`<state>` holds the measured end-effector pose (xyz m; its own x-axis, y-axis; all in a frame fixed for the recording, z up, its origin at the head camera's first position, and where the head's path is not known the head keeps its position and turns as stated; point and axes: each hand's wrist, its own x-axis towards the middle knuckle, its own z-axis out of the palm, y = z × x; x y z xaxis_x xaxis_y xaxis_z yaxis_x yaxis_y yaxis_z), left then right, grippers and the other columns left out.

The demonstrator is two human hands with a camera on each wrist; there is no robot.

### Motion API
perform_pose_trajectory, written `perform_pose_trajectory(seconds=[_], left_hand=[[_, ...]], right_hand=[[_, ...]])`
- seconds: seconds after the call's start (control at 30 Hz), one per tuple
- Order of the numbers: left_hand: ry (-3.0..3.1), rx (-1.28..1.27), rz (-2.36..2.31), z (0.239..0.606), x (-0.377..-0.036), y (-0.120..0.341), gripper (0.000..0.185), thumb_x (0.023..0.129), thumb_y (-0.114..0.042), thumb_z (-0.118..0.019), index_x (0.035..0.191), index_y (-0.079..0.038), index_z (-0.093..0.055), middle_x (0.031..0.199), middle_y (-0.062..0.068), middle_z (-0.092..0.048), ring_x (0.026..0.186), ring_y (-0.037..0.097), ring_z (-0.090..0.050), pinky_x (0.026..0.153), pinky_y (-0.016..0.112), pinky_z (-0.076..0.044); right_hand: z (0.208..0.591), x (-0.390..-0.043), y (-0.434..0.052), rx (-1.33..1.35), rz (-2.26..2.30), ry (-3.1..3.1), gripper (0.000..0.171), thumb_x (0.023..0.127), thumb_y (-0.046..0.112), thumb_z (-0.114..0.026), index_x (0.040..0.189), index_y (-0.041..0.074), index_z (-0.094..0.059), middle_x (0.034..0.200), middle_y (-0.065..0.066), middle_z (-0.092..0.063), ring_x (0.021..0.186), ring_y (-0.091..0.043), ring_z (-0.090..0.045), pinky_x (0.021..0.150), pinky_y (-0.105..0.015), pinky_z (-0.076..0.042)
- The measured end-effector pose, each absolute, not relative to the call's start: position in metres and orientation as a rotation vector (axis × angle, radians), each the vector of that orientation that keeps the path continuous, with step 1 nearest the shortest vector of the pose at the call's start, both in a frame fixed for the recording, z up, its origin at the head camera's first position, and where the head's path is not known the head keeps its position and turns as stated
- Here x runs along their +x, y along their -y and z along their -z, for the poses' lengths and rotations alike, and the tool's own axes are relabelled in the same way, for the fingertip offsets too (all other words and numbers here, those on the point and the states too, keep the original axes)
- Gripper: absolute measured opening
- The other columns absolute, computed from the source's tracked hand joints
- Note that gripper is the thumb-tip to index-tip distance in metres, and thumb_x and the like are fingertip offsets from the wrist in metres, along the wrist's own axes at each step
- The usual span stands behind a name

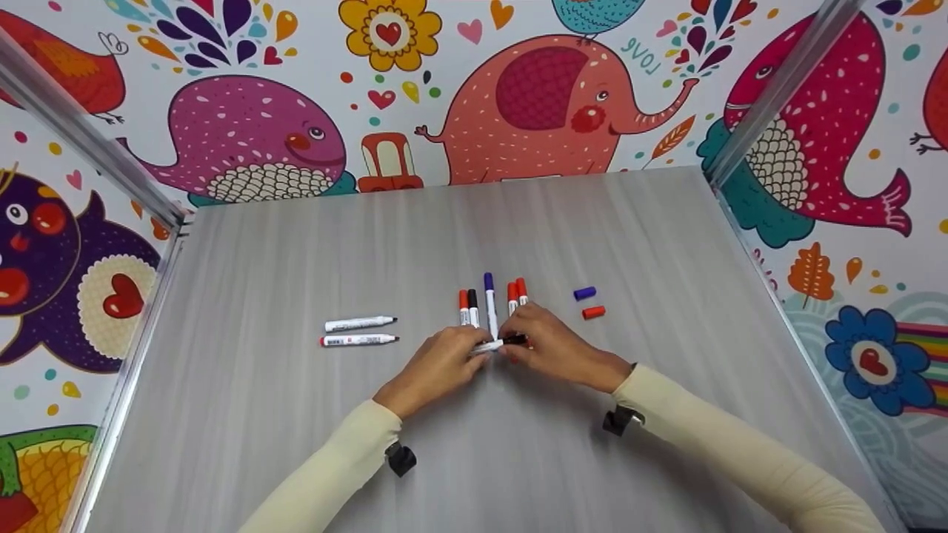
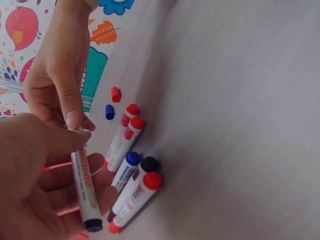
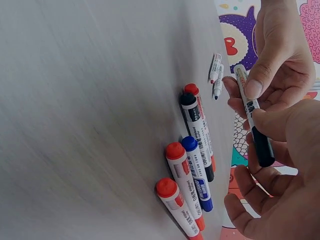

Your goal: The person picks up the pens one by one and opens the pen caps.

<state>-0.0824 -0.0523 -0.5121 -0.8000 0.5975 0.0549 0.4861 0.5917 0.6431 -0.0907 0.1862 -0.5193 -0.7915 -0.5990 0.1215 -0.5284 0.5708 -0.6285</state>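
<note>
Both hands meet over the middle of the table on one whiteboard marker (image 1: 486,346) with a white barrel. My left hand (image 1: 444,359) pinches the barrel between thumb and fingers. The marker's black cap (image 3: 262,147) sits against the barrel, and my right hand (image 1: 552,344) grips at that end, its thumb near the cap's edge. Just beyond the hands lie several capped markers: a red-capped one (image 1: 464,307), a black-capped one (image 1: 474,307), a blue-capped one (image 1: 489,296) and two red-capped ones (image 3: 180,165). The hands partly cover these in the head view.
Left of the hands, two uncapped markers (image 1: 361,323) lie side by side, tips pointing right. A loose blue cap (image 1: 585,293) and a loose red cap (image 1: 594,312) rest to the right. Patterned walls (image 1: 400,111) with metal posts border the grey table (image 1: 259,444).
</note>
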Motion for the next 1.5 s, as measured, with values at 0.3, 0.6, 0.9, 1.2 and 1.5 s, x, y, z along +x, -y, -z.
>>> perform_pose_trajectory(seconds=[0.3,0.6,0.9,1.2,1.5], left_hand=[[-2.722,1.043,-0.917,0.513,-0.081,0.052,0.005,0.102,-0.007,-0.078,0.108,-0.007,-0.078,0.098,0.004,-0.076,0.083,0.016,-0.063,0.075,0.040,-0.057],[-2.670,1.043,-0.975,0.515,-0.081,0.055,0.011,0.104,-0.003,-0.073,0.112,-0.008,-0.079,0.099,0.001,-0.077,0.083,0.013,-0.062,0.075,0.035,-0.055],[-2.653,1.039,-1.041,0.514,-0.079,0.058,0.014,0.105,-0.003,-0.072,0.115,-0.008,-0.080,0.103,0.002,-0.078,0.086,0.015,-0.064,0.077,0.036,-0.057],[-2.590,1.032,-1.107,0.509,-0.083,0.060,0.015,0.103,0.002,-0.070,0.101,-0.009,-0.080,0.082,0.002,-0.069,0.074,0.010,-0.054,0.068,0.029,-0.046],[-2.514,0.986,-1.139,0.500,-0.086,0.061,0.019,0.105,0.000,-0.068,0.095,-0.013,-0.076,0.079,-0.002,-0.064,0.074,0.010,-0.053,0.067,0.029,-0.043]], right_hand=[[0.515,-0.092,-0.185,-1.096,0.920,-2.667,0.014,0.102,0.010,-0.080,0.114,0.005,-0.081,0.100,-0.004,-0.066,0.096,-0.020,-0.056,0.084,-0.036,-0.050],[0.511,-0.094,-0.186,-1.098,0.916,-2.613,0.015,0.102,0.007,-0.079,0.116,0.008,-0.084,0.101,-0.001,-0.078,0.090,-0.016,-0.064,0.088,-0.040,-0.056],[0.510,-0.094,-0.185,-1.164,0.883,-2.655,0.016,0.101,0.006,-0.080,0.116,0.009,-0.085,0.098,0.000,-0.080,0.084,-0.015,-0.066,0.088,-0.041,-0.057],[0.516,-0.091,-0.184,-1.429,0.838,-2.775,0.007,0.099,0.006,-0.082,0.106,0.007,-0.083,0.082,-0.001,-0.070,0.081,-0.019,-0.061,0.082,-0.040,-0.050],[0.518,-0.090,-0.184,-1.538,0.818,-2.857,0.006,0.099,0.007,-0.082,0.104,0.005,-0.080,0.086,-0.003,-0.068,0.087,-0.022,-0.062,0.088,-0.039,-0.052]])
